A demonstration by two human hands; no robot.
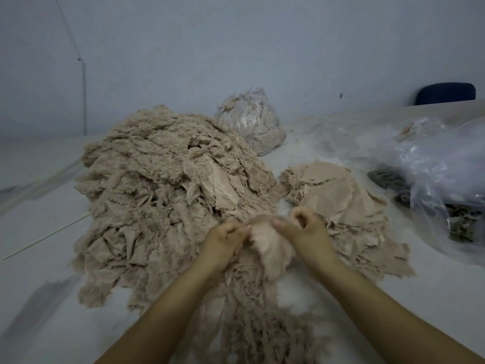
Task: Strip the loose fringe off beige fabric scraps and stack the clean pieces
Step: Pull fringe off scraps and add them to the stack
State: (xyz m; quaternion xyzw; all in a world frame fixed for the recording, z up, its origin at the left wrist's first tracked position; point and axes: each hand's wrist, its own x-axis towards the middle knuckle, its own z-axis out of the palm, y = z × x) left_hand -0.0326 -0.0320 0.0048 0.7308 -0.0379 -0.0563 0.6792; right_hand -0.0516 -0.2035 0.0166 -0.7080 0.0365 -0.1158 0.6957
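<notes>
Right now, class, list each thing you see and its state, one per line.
Left hand: fingers pinching the beige fabric scrap.
Right hand: gripping the same scrap.
Large beige fringed heap: loosely piled.
Smaller smooth beige stack: roughly layered.
Clear plastic bag: stuffed full.

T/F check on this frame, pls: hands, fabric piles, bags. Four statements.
1. Both hands, left hand and right hand, pinch one beige scrap. True.
2. The big fringed pile lies right of the hands. False: it lies left; the smoother stack is right.
3. A tied plastic bag of beige material sits behind the piles. True.
4. The left hand is idle on the table. False: its grip is on the scrap.
</notes>
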